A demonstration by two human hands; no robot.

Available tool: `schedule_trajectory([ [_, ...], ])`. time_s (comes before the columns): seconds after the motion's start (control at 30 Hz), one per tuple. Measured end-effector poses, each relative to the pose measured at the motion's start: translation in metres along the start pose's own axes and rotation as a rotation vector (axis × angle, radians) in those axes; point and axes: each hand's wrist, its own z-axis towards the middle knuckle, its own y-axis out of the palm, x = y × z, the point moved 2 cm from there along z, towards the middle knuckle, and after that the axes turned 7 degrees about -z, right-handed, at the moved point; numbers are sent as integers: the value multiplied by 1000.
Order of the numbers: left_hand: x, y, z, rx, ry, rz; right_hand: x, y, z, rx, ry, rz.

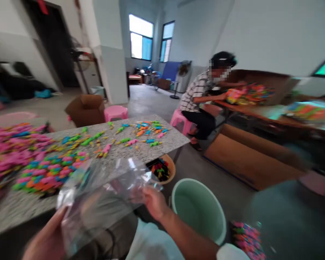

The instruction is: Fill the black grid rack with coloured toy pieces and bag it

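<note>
A clear plastic bag [105, 202] is stretched out in front of me, over the near edge of the speckled table [141, 153]. My left hand [50, 234] grips its lower left side, thumb on top. At the bag's right side my right hand [154, 202] pinches the film between closed fingers. Nothing shows inside the bag. Just beyond it lies a neat block of small colourful plastic pieces [54, 171]. Loose pieces of the same sort [148, 130] are scattered toward the table's far right corner. A big heap of mostly pink pieces [16, 144] fills the left.
A pale green bucket [176, 191] stands right of my right arm, with an orange tub [172, 168] of pieces behind it. A filled bag [247, 238] lies on the floor. Beyond, a person [197, 94] sits at another table near a long cardboard box [249, 155].
</note>
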Motion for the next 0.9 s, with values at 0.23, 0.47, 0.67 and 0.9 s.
schedule_trajectory([
  [0.23,-13,-17,-16,53,240,-73,39,-59,24,258,229,-219],
  [0.47,-18,-41,-8,-45,452,50,21,-59,65,543,-124,-840],
  [0.67,-17,-29,-14,50,645,233,-2,25,38,219,-661,-1263],
  [0.9,-20,-4,-25,-103,623,335,31,112,23,-197,-696,-1205],
])
